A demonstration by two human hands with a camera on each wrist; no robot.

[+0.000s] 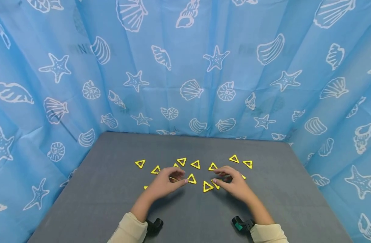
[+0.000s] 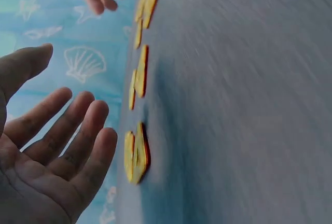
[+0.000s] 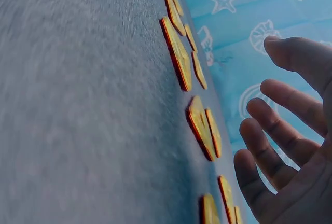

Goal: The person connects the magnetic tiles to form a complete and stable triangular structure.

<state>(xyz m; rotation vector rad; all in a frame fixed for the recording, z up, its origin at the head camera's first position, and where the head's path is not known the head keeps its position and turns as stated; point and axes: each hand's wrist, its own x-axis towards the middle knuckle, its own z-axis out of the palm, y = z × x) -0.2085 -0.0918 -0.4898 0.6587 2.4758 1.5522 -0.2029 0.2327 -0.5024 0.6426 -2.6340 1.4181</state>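
Observation:
Several yellow triangular frames lie scattered on the grey table. My left hand [image 1: 166, 185] hovers over the left part of them, thumb and fingers apart, with nothing in its grasp. Its fingertips come near one triangle [image 1: 192, 182] around the middle. On the other side my right hand [image 1: 235, 184] hangs above the triangles too, palm turned inward and fingers loosely bent, also holding nothing. A triangle [image 1: 204, 187] lies just left of its thumb. Both wrist views show spread, relaxed fingers apart from the yellow pieces [image 2: 141, 156]. The hands partly hide some triangles.
The grey tabletop [image 1: 282, 189] extends around the pieces. Blue curtains [image 1: 179, 67] with white shell and starfish prints enclose the back and sides. Single triangles lie further out at the left [image 1: 140, 161] and right [image 1: 247, 161]. Black wrist devices [image 1: 155, 226] sit at both cuffs.

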